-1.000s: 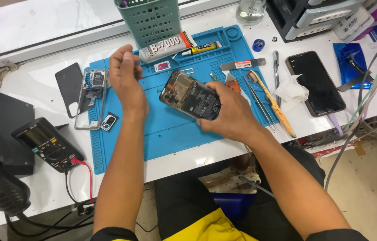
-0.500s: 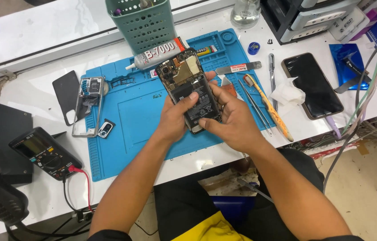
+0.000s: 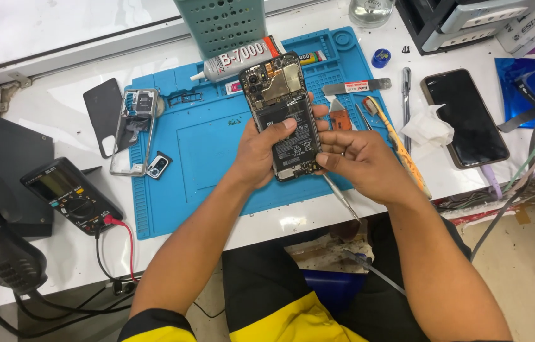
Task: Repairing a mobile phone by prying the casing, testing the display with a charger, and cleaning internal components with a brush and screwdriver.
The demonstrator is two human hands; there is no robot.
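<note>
Between both grips I see the opened phone [image 3: 285, 120], back off, battery facing up: left hand [image 3: 261, 152] clenched on its left edge, right hand [image 3: 356, 158] pinching the lower right. Below it, blue mat [image 3: 204, 158]; right of it, tweezers [image 3: 362, 117]. Risk: it's held off the table, so a slip could drop it.

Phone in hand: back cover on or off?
Off. The phone held by the left hand and right hand shows its bare battery and circuit board; a grey back cover lies on the table beside the mat.
</note>
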